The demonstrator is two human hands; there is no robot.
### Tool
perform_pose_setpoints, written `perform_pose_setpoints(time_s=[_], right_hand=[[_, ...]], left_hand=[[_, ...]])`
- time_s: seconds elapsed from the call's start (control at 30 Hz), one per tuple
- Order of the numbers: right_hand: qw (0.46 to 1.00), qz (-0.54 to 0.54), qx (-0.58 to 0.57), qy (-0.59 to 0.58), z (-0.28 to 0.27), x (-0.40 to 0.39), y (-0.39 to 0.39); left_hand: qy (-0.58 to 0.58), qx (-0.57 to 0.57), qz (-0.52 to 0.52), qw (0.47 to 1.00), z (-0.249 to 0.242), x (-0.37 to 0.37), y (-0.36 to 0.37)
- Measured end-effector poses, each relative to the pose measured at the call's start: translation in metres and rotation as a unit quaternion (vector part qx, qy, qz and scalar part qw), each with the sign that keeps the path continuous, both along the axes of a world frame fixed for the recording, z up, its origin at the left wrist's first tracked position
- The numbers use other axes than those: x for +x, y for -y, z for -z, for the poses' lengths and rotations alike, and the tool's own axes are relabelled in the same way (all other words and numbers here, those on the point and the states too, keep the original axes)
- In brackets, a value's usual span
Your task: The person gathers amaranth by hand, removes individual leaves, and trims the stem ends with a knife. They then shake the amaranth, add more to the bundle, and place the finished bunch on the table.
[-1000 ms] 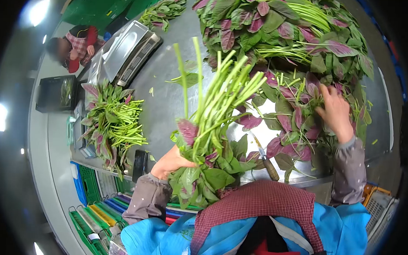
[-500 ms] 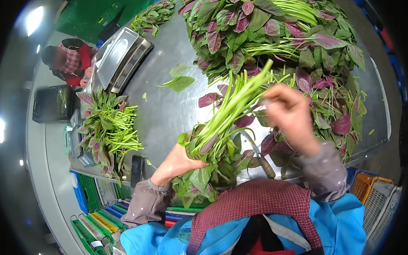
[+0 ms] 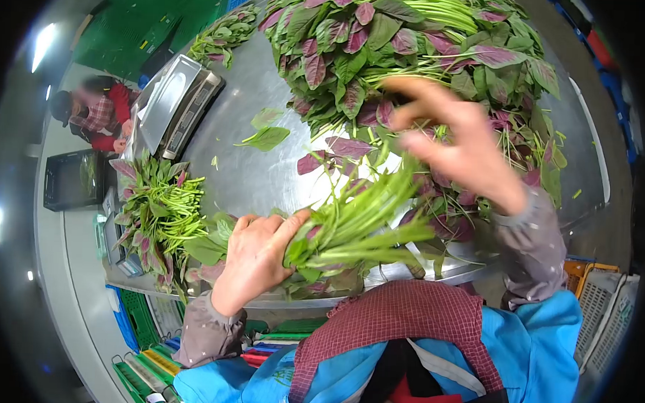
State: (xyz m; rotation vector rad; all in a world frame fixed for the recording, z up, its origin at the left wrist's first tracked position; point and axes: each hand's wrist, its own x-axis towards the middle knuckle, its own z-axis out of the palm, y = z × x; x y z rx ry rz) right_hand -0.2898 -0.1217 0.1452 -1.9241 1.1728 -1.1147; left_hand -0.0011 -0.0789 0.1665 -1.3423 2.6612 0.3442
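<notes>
My left hand is wrapped round a bunch of red-and-green amaranth, low over the near edge of the metal table. Its stems point right and are blurred; its leaves stick out to the left behind my fingers. Above and to the right, my right hand hovers with fingers apart and nothing visible in them, smeared by motion. Just beyond it lies a big heap of amaranth. Loose stems and purple leaves are scattered on the table between the bunch and the heap.
At left on the metal table lie another amaranth bunch and a weighing scale. A co-worker in a checked apron is beyond the scale. Plastic crates stand below at right, and stacked colored crates at lower left.
My left hand has swung the bunch from upright to nearly level, stems to the right. My right hand has left the stems and opened, moving up toward the heap. The curved knife is now mostly hidden.
</notes>
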Motion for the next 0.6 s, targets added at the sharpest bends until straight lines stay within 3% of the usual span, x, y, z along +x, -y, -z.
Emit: perform_pose_setpoints(time_s=[0.07,0.1,0.13,0.17,0.2,0.23,0.27,0.3,0.37,0.4,0.43,0.47,0.5,0.53,0.6], right_hand=[[0.99,-0.13,0.059,-0.012,0.017,0.028,0.015],[0.96,-0.216,0.176,-0.034,0.032,0.038,0.02],[0.934,-0.312,0.163,-0.055,0.053,0.048,0.023],[0.886,-0.375,0.274,-0.009,0.076,0.054,0.011],[0.843,-0.424,0.329,-0.042,0.109,0.061,0.004],[0.825,-0.444,0.347,-0.035,0.106,0.058,-0.008],[0.783,-0.47,0.406,0.037,0.102,0.062,-0.02],[0.786,-0.492,0.364,0.089,0.095,0.064,-0.031],[0.714,-0.45,0.432,0.318,0.093,0.07,-0.061],[0.71,-0.457,0.437,0.311,0.101,0.073,-0.07],[0.653,-0.425,0.505,0.372,0.116,0.076,-0.075],[0.59,-0.385,0.568,0.427,0.131,0.078,-0.08],[0.59,-0.387,0.571,0.419,0.146,0.078,-0.084],[0.563,-0.323,0.611,0.453,0.161,0.076,-0.089],[0.519,-0.21,0.666,0.493,0.164,0.07,-0.097]], left_hand=[[0.014,-0.058,0.094,0.994,-0.008,-0.002,0.002],[0.013,-0.059,0.094,0.994,-0.013,-0.002,0.003],[0.0,-0.077,0.12,0.99,-0.021,-0.003,0.005],[-0.012,-0.094,0.143,0.985,-0.03,-0.003,0.006],[0.01,-0.115,0.133,0.984,-0.037,-0.001,0.005],[0.01,-0.115,0.122,0.986,-0.042,0.002,0.008],[0.034,-0.118,0.125,0.985,-0.045,0.005,0.012],[0.057,-0.118,0.126,0.983,-0.045,0.009,0.017],[0.046,-0.132,0.124,0.982,-0.032,0.009,0.028],[0.055,-0.192,0.112,0.973,-0.013,0.008,0.035],[0.064,-0.253,0.101,0.96,0.007,0.01,0.039],[0.062,-0.256,0.091,0.961,0.022,0.017,0.037],[0.095,-0.269,0.05,0.957,0.037,0.022,0.037],[0.129,-0.28,0.011,0.951,0.044,0.023,0.038],[0.082,-0.226,-0.048,0.97,0.037,0.036,0.03]])
